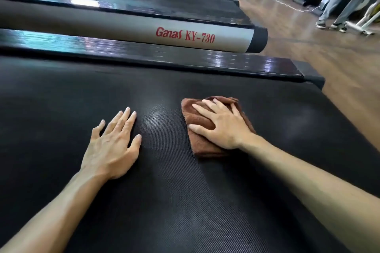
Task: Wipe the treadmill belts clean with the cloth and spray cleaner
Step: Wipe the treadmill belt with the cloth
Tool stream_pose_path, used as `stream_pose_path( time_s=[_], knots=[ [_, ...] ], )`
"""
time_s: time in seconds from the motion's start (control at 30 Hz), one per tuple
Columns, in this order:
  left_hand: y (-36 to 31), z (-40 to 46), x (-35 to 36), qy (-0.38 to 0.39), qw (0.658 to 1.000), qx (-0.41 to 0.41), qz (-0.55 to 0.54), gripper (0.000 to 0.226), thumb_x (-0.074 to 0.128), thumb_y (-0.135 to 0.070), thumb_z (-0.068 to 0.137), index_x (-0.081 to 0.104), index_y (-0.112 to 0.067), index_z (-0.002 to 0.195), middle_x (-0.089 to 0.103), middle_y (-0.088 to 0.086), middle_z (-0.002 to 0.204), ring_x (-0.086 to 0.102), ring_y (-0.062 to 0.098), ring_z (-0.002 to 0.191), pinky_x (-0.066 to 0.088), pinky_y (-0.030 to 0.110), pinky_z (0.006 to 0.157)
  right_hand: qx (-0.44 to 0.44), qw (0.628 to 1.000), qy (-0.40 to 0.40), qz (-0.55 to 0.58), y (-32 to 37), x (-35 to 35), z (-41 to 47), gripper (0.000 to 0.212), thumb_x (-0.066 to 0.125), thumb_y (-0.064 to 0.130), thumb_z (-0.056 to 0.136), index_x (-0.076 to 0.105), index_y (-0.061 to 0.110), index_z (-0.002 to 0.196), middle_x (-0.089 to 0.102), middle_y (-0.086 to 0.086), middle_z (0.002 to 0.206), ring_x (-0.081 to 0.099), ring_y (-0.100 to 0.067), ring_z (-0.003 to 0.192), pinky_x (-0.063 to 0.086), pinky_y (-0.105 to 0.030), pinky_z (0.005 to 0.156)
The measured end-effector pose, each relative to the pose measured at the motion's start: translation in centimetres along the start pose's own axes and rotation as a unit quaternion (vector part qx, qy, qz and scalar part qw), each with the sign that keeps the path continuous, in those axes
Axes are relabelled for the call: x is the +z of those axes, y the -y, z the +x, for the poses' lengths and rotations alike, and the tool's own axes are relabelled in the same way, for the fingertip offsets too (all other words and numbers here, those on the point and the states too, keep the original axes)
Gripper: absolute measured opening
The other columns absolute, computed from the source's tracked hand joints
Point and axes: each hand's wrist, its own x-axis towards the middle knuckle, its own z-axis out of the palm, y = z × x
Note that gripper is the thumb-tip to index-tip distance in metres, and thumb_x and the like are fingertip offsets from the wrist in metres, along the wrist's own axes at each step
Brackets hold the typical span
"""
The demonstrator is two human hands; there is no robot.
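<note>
Side rail (185,58) borders belt (185,191); hands flat, right on cloth (205,146).

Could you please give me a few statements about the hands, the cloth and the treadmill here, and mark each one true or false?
1. The right hand presses flat on a folded brown cloth on the treadmill belt. True.
2. The left hand holds a spray bottle. False: it rests open on the bare belt, holding nothing, and no spray bottle is in view.
3. The side rail beyond the belt reads "Ganas KY-730" in red. True.
4. The cloth is white and spread fully open. False: it is brown and folded.
5. The two hands touch each other. False: they lie apart, with bare belt between them.
</note>
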Motion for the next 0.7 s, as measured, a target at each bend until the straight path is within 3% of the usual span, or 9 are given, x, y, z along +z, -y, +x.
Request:
stream_pose_path(
  time_s=[0.17, 0.27, 0.37, 0.43, 0.6, 0.7],
  knots=[
    [-0.1, 0.0, -0.1, 0.000, 1.000, -0.005, 0.003, 0.080, 0.005, -0.057, 0.088, 0.000, -0.032, 0.164, -0.011, -0.016, 0.169, -0.014, -0.002, 0.153, -0.005, 0.036, 0.126, 0.200, 0.980, 0.017, 0.006, -4.7, -2.5, 5.8, 0.085, 0.023, 0.088, 0.090, 0.013, 0.046, 0.163, 0.006, 0.002, 0.175, -0.001, -0.029, 0.160, -0.004, -0.066, 0.123],
    [0.0, 0.0, -0.3, 0.007, 1.000, 0.001, -0.002, 0.079, 0.008, -0.057, 0.088, 0.003, -0.032, 0.164, -0.008, -0.017, 0.169, -0.012, -0.002, 0.153, -0.005, 0.036, 0.126, 0.136, 0.991, 0.014, 0.001, 0.6, -1.4, 8.0, 0.077, 0.024, 0.084, 0.094, 0.011, 0.051, 0.162, 0.001, -0.001, 0.175, -0.005, -0.033, 0.160, -0.007, -0.069, 0.121],
    [0.2, 0.1, -0.2, -0.004, 1.000, 0.000, -0.008, 0.079, 0.009, -0.057, 0.089, 0.004, -0.032, 0.164, -0.006, -0.016, 0.170, -0.010, -0.002, 0.153, -0.003, 0.035, 0.126, -0.012, 1.000, 0.000, 0.000, 6.2, 0.7, 3.1, 0.071, 0.025, 0.084, 0.091, 0.016, 0.060, 0.157, 0.005, 0.006, 0.175, -0.004, -0.025, 0.160, -0.009, -0.065, 0.123],
    [0.1, -0.1, -0.2, 0.003, 1.000, 0.002, -0.007, 0.078, 0.010, -0.057, 0.090, 0.004, -0.032, 0.164, -0.006, -0.016, 0.170, -0.010, -0.001, 0.154, -0.003, 0.035, 0.126, -0.052, 0.999, -0.002, 0.008, 6.7, 1.3, -1.2, 0.073, 0.023, 0.087, 0.087, 0.017, 0.063, 0.156, 0.007, 0.010, 0.174, -0.004, -0.019, 0.160, -0.011, -0.062, 0.124],
    [0.0, -0.2, -0.4, 0.010, 1.000, -0.004, -0.008, 0.067, 0.028, -0.047, 0.104, 0.004, -0.027, 0.164, -0.004, -0.012, 0.171, -0.008, 0.001, 0.155, -0.002, 0.037, 0.126, 0.083, 0.996, 0.024, 0.016, 5.0, 0.0, 1.4, 0.072, 0.027, 0.085, 0.092, 0.017, 0.058, 0.158, 0.005, 0.006, 0.174, -0.004, -0.025, 0.160, -0.010, -0.065, 0.122],
    [0.0, -0.3, -1.4, 0.008, 0.997, -0.005, -0.073, 0.071, 0.037, -0.040, 0.105, 0.002, -0.023, 0.164, -0.001, -0.007, 0.172, -0.005, 0.005, 0.156, -0.006, 0.037, 0.127, 0.108, 0.994, 0.025, 0.011, 8.0, 0.4, 3.2, 0.072, 0.025, 0.081, 0.095, 0.013, 0.053, 0.161, 0.002, 0.001, 0.175, -0.008, -0.031, 0.160, -0.011, -0.069, 0.120]
  ],
)
